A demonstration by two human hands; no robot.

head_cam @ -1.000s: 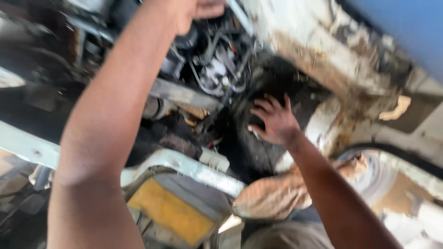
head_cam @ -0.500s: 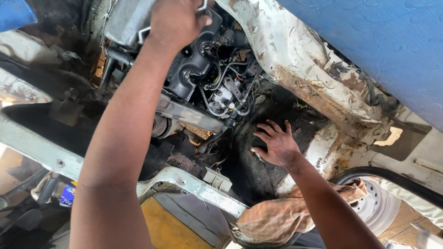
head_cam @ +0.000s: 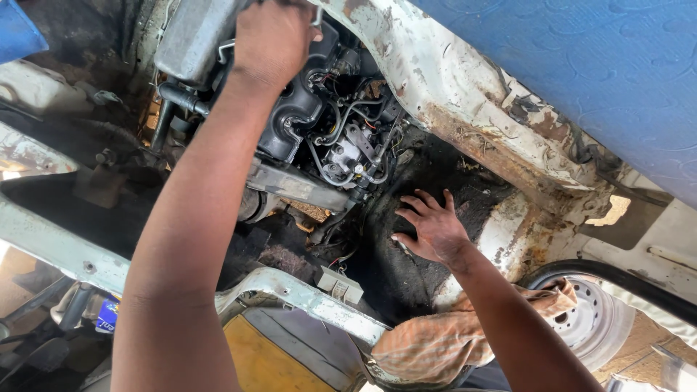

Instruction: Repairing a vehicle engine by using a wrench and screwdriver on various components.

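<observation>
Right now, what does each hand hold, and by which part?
The left hand grips the engine's top. The right hand lies flat on the dark wheel arch, holding nothing.

So the engine sits up top in the bay, left hand on it. Right hand lies flat on the floor panel, just right of the hoses. Wheel is lower right, rag left of it.

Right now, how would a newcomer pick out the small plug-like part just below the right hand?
Start at the dark engine in the open bay, then drop to the white painted frame rail curving beneath it. On that rail sits a small pale rectangular connector block, lower left of the right hand: the only light, boxy piece amid black grime.
</observation>
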